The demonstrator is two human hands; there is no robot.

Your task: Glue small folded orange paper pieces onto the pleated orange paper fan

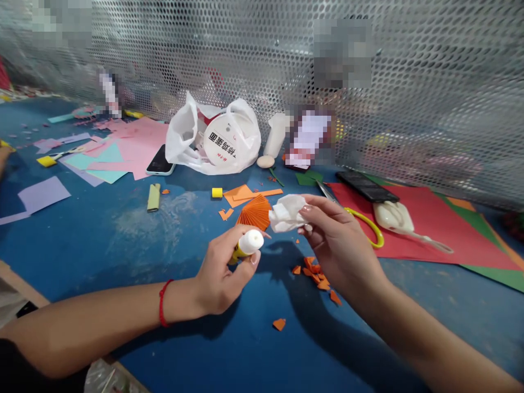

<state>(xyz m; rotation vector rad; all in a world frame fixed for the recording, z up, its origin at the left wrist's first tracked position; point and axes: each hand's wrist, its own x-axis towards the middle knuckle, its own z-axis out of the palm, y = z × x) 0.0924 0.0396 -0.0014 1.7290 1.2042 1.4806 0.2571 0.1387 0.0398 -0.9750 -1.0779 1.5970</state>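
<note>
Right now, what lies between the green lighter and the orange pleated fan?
In the head view, a small yellow block and an orange paper scrap lie on the blue tabletop between the lighter and the fan.

A white bag [184, 131] is sitting by the mesh screen [429, 82], holding a round tub [223, 144]. A phone [159, 162] is lying just left of it, touching the pink sheets [139, 142]. A lighter [153, 197] and a yellow block [216, 192] are resting on the blue table [102, 240], near orange strips [245, 192]. Orange scraps [317, 273] are lying scattered closer in. On the right, scissors [368, 224], a black phone [366, 186] and a cream tool [395, 216] are lying on a red sheet [434, 218], which is overlapping a green sheet [499, 273].
</note>
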